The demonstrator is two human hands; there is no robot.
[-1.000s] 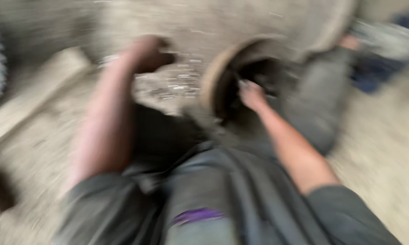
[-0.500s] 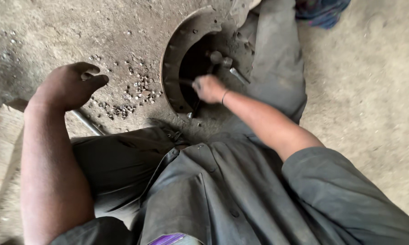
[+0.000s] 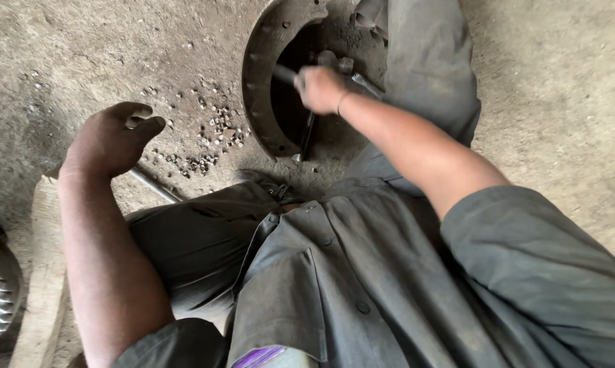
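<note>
Right hand (image 3: 321, 88) stays clamped on the rod (image 3: 285, 73) inside the drum (image 3: 256, 88), about like before. Left hand (image 3: 113, 140) hovers, fingers loosely apart, now nearer the nuts (image 3: 215, 136).

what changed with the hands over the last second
The right hand now grips a dark metal rod inside the round rusty metal drum; a second ago it only reached into the drum. The left hand has stayed on the dusty ground beside the scattered small metal bits.
</note>
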